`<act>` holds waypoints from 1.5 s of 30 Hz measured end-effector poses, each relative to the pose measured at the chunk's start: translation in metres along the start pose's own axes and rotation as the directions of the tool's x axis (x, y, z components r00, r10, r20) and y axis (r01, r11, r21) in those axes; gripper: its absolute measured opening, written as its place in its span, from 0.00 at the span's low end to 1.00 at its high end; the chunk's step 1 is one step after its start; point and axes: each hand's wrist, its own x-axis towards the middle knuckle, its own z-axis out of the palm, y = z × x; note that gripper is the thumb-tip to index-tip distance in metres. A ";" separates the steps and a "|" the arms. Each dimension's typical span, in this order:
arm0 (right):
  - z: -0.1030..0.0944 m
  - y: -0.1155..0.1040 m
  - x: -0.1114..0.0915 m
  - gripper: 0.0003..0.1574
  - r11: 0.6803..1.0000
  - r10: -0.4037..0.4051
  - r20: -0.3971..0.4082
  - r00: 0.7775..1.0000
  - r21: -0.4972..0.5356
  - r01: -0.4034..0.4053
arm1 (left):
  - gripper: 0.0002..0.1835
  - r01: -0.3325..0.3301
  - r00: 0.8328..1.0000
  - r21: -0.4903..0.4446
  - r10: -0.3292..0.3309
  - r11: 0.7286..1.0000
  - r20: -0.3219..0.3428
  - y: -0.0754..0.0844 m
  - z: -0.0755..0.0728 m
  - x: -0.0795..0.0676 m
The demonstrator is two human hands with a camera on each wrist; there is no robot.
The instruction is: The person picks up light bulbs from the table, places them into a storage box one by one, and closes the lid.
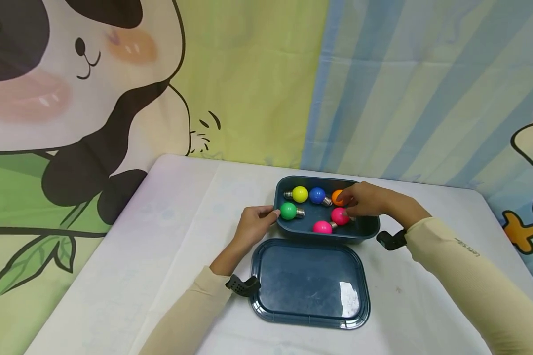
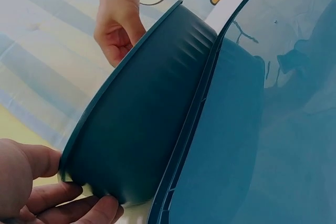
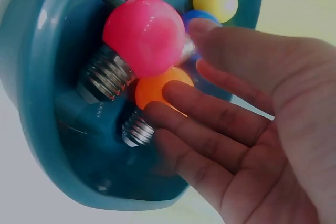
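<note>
A dark blue plastic box (image 1: 304, 225) holds several coloured light bulbs with metal screw bases. My left hand (image 1: 254, 224) grips its left end, thumb at the rim and fingers against the outer wall, as the left wrist view shows. Inside lie a green bulb (image 1: 287, 211), a yellow bulb (image 1: 299, 194), a blue bulb (image 1: 317, 195) and two pink ones. My right hand (image 1: 370, 199) reaches over the right end with loosely bent, spread fingers. Its fingertips are right at the orange bulb (image 3: 157, 88), beside one pink bulb (image 3: 147, 35); the thumb stands apart.
A matching dark blue lid (image 1: 308, 281) lies flat on the white-covered table (image 1: 182, 246), just in front of the box. Behind the table hangs a printed curtain (image 1: 257, 84) with a panda. My left wrist strap (image 1: 243, 286) overlaps the lid's left edge.
</note>
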 end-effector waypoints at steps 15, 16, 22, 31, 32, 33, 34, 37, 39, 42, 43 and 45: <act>0.031 -0.016 -0.056 0.23 0.996 -0.092 -0.379 0.921 -0.040 0.083 | 0.22 -0.181 0.983 0.364 0.155 0.914 0.099 0.012 -0.044 -0.020; 0.035 -0.019 -0.063 0.23 0.995 -0.102 -0.428 0.898 -0.035 0.096 | 0.22 -0.191 0.981 0.403 0.165 0.895 0.100 0.014 -0.050 -0.025; 0.078 -0.032 -0.098 0.24 0.977 -0.163 -0.686 0.709 -0.011 0.213 | 0.25 -0.174 0.983 0.492 0.123 0.853 0.135 0.010 -0.080 -0.056; 0.148 -0.048 -0.101 0.29 0.898 0.110 -0.749 0.654 0.357 0.258 | 0.35 -0.101 0.985 0.485 0.018 0.869 0.173 -0.009 -0.091 -0.091; 0.155 -0.050 -0.099 0.30 0.881 0.143 -0.738 0.659 0.399 0.255 | 0.37 -0.103 0.984 0.496 0.017 0.862 0.175 -0.011 -0.091 -0.094; 0.162 -0.052 -0.097 0.31 0.863 0.170 -0.727 0.666 0.435 0.255 | 0.39 -0.104 0.984 0.506 0.015 0.856 0.177 -0.013 -0.090 -0.096; 0.168 -0.055 -0.095 0.33 0.845 0.189 -0.712 0.676 0.469 0.258 | 0.41 -0.096 0.984 0.511 0.003 0.854 0.179 -0.015 -0.090 -0.099; 0.184 -0.062 -0.088 0.37 0.772 0.206 -0.679 0.705 0.555 0.309 | 0.45 -0.036 0.980 0.480 -0.062 0.877 0.187 -0.019 -0.089 -0.107; 0.191 -0.068 -0.085 0.39 0.731 0.217 -0.653 0.726 0.601 0.322 | 0.45 0.020 0.978 0.422 -0.106 0.906 0.182 -0.020 -0.087 -0.111; 0.198 -0.076 -0.083 0.42 0.697 0.240 -0.617 0.749 0.646 0.309 | 0.43 0.085 0.978 0.328 -0.142 0.941 0.154 -0.019 -0.084 -0.117; 0.200 -0.078 -0.083 0.44 0.695 0.247 -0.608 0.755 0.654 0.299 | 0.42 0.097 0.979 0.307 -0.146 0.947 0.141 -0.018 -0.083 -0.118; 0.203 -0.082 -0.082 0.46 0.699 0.251 -0.587 0.770 0.660 0.275 | 0.40 0.112 0.981 0.274 -0.151 0.955 0.125 -0.016 -0.081 -0.121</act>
